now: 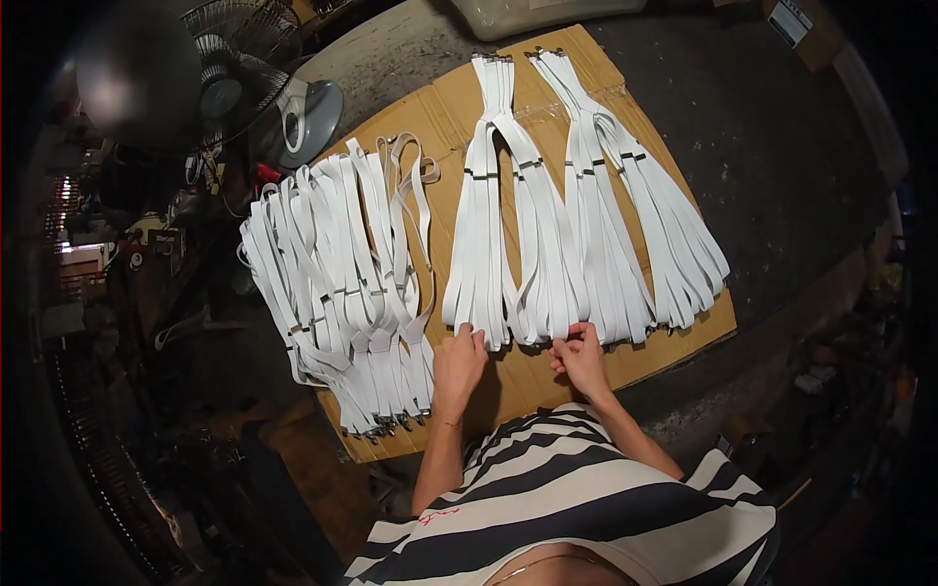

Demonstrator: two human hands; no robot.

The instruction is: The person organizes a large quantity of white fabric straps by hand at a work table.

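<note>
Two fanned bundles of white suspenders lie on the cardboard. My left hand (461,366) is at the lower left end of the nearer bundle (481,244), its fingers closed on the strap ends. At that bundle's lower right end, my right hand (580,359) pinches the end of a strap, though the fingertips partly cover it. The other bundle (606,225) lies just to the right, its straps spread in two legs. Dark slides cross the straps, and metal clips show at the top ends. To the left is a looser pile of white suspenders (337,264), with clips along its lower edge.
The flattened cardboard sheet (674,347) lies beneath all the suspenders. A fan (230,88) and a grey round base (318,122) stand at the upper left. A pale plastic bin (537,18) is at the top, with a cardboard box (806,29) at the upper right.
</note>
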